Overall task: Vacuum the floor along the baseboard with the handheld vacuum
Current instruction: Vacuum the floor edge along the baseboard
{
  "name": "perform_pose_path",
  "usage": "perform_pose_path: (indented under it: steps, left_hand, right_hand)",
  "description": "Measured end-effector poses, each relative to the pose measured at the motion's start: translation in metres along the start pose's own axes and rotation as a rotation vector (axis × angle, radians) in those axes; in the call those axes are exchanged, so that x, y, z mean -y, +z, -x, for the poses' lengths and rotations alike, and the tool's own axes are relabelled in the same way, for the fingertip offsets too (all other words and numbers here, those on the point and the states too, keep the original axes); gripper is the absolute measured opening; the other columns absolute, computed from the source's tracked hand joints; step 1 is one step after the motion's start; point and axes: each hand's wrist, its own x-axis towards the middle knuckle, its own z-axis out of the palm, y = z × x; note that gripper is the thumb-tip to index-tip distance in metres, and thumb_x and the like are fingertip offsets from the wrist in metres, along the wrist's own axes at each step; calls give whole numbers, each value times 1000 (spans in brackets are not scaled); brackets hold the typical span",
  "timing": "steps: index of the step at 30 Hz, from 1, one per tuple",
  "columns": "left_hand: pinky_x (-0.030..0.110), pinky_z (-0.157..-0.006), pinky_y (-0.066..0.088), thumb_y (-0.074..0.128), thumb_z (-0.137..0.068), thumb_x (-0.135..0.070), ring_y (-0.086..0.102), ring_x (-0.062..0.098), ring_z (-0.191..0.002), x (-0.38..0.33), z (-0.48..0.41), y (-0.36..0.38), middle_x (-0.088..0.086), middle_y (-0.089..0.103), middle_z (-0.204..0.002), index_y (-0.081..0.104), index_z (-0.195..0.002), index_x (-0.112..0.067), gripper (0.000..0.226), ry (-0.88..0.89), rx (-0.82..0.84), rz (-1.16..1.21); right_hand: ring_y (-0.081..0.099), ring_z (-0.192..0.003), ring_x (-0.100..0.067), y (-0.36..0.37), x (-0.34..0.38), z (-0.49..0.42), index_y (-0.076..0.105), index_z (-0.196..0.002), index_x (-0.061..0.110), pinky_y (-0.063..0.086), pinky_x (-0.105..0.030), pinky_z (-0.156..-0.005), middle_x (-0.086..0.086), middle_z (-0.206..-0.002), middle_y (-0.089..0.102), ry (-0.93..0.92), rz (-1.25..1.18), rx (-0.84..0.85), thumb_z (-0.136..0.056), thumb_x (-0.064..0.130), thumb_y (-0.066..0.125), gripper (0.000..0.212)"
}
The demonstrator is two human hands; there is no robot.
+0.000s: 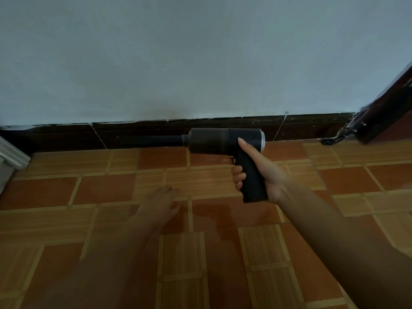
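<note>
A black handheld vacuum (223,140) shaped like a pistol hangs level in front of the dark brown baseboard (138,132). Its long thin nozzle (151,141) points left along the baseboard, just above the floor line. My right hand (256,172) is wrapped around the vacuum's grip, thumb up along the back. My left hand (159,202) rests flat on the tiled floor (200,253), fingers apart, holding nothing, below and left of the vacuum.
A pale wall (200,52) rises above the baseboard. A dark wooden door edge and frame (383,112) stands at the right corner. A white moulded piece (12,155) juts in at the far left. Orange and wood-pattern tiles cover the floor.
</note>
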Motion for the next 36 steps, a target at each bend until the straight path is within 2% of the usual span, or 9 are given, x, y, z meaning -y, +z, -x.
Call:
perform_pose_path:
  steps: [4, 8, 11, 21, 28, 32, 36]
  left_hand:
    - [34, -104, 39, 46, -95, -35, 37, 17, -131, -2, 0, 1, 1, 31, -148, 31, -143, -26, 51, 13, -1, -8]
    - [34, -104, 38, 46, -95, -34, 36, 16, -132, -1, 1, 0, 0, 30, -149, 31, -143, -26, 51, 2, 9, -11]
    - [34, -105, 38, 46, -95, -35, 37, 16, -132, -1, 2, -1, 0, 30, -149, 30, -143, -26, 51, 5, 10, -15]
    - [34, -104, 38, 48, -94, -35, 37, 18, -131, -20, -12, -1, 1, 33, -147, 32, -142, -24, 52, 47, 18, -32]
    - [31, -97, 40, 47, -94, -35, 44, 18, -123, -64, -32, 6, -1, 39, -140, 37, -139, -23, 47, 129, 12, -24]
    - [33, -101, 40, 49, -94, -33, 42, 18, -124, -87, -38, 13, 1, 39, -142, 37, -140, -21, 49, 172, 22, 35]
    - [32, -105, 36, 49, -94, -33, 38, 17, -129, -105, -47, 19, 0, 36, -144, 35, -141, -20, 51, 212, 25, 13]
  right_hand:
    - [45, -42, -7, 0, 2, 2, 75, -66, 10, 44, -19, -43, 2, -56, 51, -5, 9, 2, -72, 49, 67, 40]
    - [46, -42, -8, -1, 2, 2, 68, -78, 8, 44, -20, -43, 1, -55, 52, -1, 33, -9, -70, 48, 69, 41]
    - [47, -43, -8, -2, 2, 1, 62, -74, 11, 45, -20, -44, 2, -56, 52, -4, 46, -14, -70, 48, 69, 38]
    - [48, -45, -9, -21, 10, 11, 63, -71, 12, 46, -21, -45, 1, -58, 54, -72, 26, -96, -69, 49, 70, 37]
    - [50, -46, -10, -54, 14, 35, 62, -81, 11, 46, -21, -47, 0, -58, 56, -161, 93, -252, -74, 47, 68, 37]
    - [51, -47, -11, -77, 15, 48, 62, -88, 8, 47, -21, -48, 0, -58, 57, -247, 104, -345, -81, 42, 66, 35]
    - [54, -48, -12, -99, 14, 55, 61, -104, 3, 48, -23, -47, -2, -59, 58, -327, 115, -439, -81, 40, 68, 44]
